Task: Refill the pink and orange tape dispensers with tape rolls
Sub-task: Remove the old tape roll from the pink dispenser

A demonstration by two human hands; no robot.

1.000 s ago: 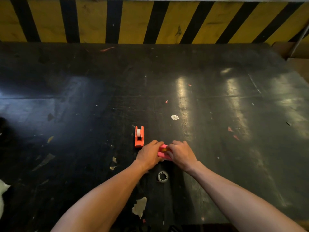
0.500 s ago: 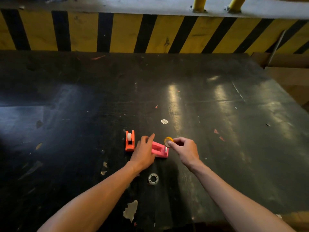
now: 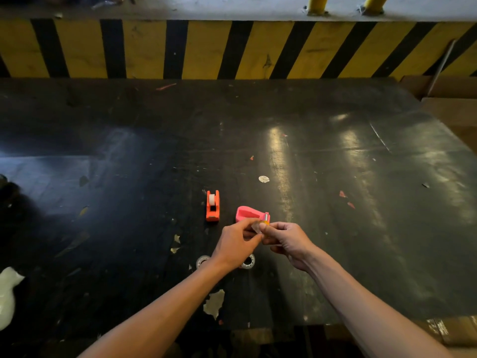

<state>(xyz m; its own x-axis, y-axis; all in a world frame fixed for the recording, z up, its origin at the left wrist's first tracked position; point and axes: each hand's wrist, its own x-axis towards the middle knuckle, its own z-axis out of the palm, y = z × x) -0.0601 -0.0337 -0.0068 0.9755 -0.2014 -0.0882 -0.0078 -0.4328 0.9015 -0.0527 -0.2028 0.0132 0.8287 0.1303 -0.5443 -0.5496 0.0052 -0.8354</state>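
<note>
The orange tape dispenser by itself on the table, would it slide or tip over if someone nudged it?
The orange tape dispenser looks like small moulded plastic, so probably light and quick to slide on the glossy table. It is narrow and upright, so a sideways nudge might tip it.

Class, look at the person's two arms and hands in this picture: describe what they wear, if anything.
Both forearms are bare up to the frame's edge: no sleeves show. The left hand and right hand wear no gloves, and no watch, bracelet or ring shows on either wrist or the visible fingers.
</note>
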